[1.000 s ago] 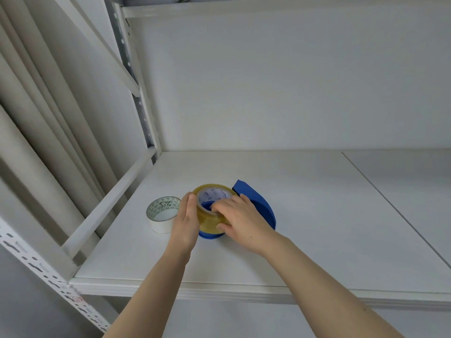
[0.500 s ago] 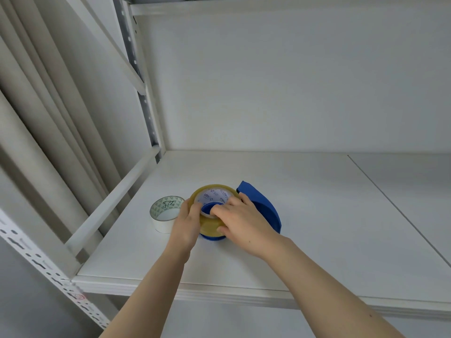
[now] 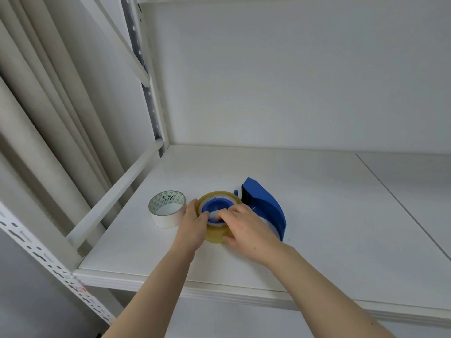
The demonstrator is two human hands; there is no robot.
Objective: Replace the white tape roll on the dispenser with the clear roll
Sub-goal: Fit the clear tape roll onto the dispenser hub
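I see both hands on the clear roll (image 3: 220,217), which lies flat on the white shelf (image 3: 317,228) with the blue hub (image 3: 216,206) of the dispenser (image 3: 264,206) showing through its core. The roll looks amber at its edge and sits around the hub, not beside it.

Left hand (image 3: 192,226): curled against the roll's left outer wall, thumb laid over the top rim toward the hub. Fingers are together, not spread; it grips the roll from the side.

Right hand (image 3: 246,228): laid over the roll's near right part, fingers bent and close together, tips pressing down at the inner rim by the hub. I cannot tell whether they pinch the core or only press on it.

The dispenser body rises just beyond and to the right of the right hand, its curved blue shell touching or nearly touching the roll; the contact is hidden by the hand.

White roll (image 3: 167,209): stands on the shelf just left of the left hand, apart from the dispenser, close to the knuckles, possibly touching them. Its core liner carries a pattern of small green triangles and a handwritten black mark that reads roughly as "52"; I cannot confirm the characters. Small print on the clear roll's core is too small to read.

A perforated metal upright (image 3: 146,93) stands well beyond the left hand.
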